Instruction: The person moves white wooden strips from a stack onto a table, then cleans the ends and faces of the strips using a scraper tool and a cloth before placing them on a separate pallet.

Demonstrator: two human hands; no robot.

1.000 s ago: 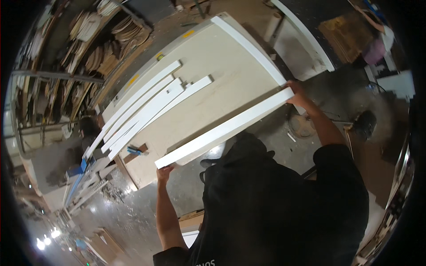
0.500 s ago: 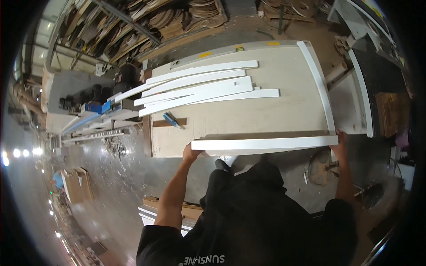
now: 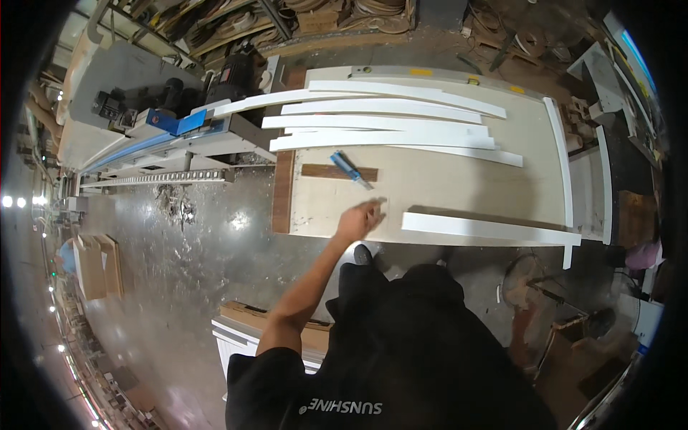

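My left hand (image 3: 362,218) is over the front edge of the pale worktable, its fingers apart and nothing in them. Just beyond its fingertips lies a blue-handled tool (image 3: 350,169), possibly a screwdriver, across a narrow brown wood strip (image 3: 319,171). To the right of this hand, a white strip (image 3: 487,229) runs along the table's front edge. Its right end meets another long white strip (image 3: 561,158) along the right side. What looks like my right hand (image 3: 527,319) hangs low beside the table, dim and blurred; its fingers cannot be made out.
Several loose white strips (image 3: 387,125) lie across the far half of the worktable (image 3: 430,183). A level (image 3: 437,74) lies along its far edge. At left stands a machine with a blue rail (image 3: 132,147). Cardboard and white panels (image 3: 240,337) stand behind my left arm.
Both my hands have let go of the front white strip, which now rests on the table. My left hand has moved toward the blue-handled tool; my right has dropped. The view has shifted.
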